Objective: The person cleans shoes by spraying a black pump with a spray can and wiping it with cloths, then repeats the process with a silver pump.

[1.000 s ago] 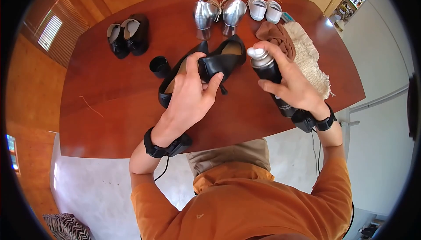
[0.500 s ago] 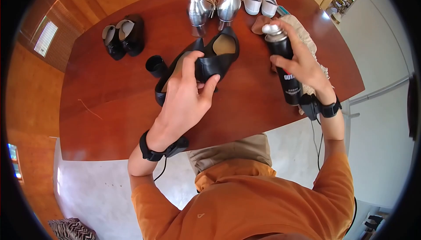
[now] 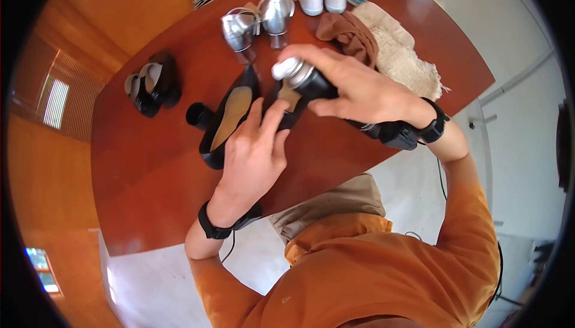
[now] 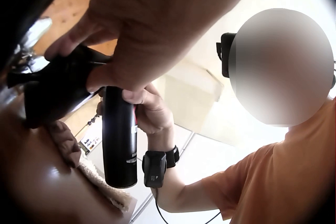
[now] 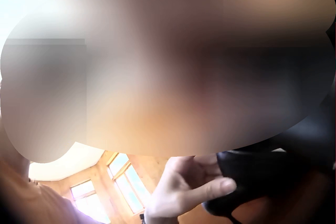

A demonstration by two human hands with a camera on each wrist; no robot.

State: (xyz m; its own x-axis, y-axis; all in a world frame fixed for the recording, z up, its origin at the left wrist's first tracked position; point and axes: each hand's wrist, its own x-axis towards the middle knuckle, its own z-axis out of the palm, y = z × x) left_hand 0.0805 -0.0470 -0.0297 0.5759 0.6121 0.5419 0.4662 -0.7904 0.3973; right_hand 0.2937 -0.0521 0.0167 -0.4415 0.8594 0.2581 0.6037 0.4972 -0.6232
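Observation:
In my left hand (image 3: pixel 250 159) is a black high-heeled shoe (image 4: pixel 58 85), gripped at its heel end, with the thumb on one side and fingers on the other. My right hand (image 3: pixel 368 93) grips a black spray can (image 4: pixel 121 140) and has its index finger at the white nozzle (image 3: pixel 286 69). The can's top overlaps the held shoe in the head view and hides much of it. A matching black shoe (image 3: pixel 230 118) lies on the table just left of the held one.
On the wooden table (image 3: pixel 144 190) a small black cap (image 3: pixel 197 115) lies beside the black shoes. Silver heels (image 3: pixel 275 16), white shoes (image 3: pixel 311 0) and dark shoes (image 3: pixel 159 85) stand farther back. A brown cloth (image 3: pixel 353 34) and a cream cloth (image 3: pixel 413 67) lie at the right.
My right hand first drew the can to the right, then brought it left over the held shoe. The left hand keeps hold of the shoe. The head view has turned.

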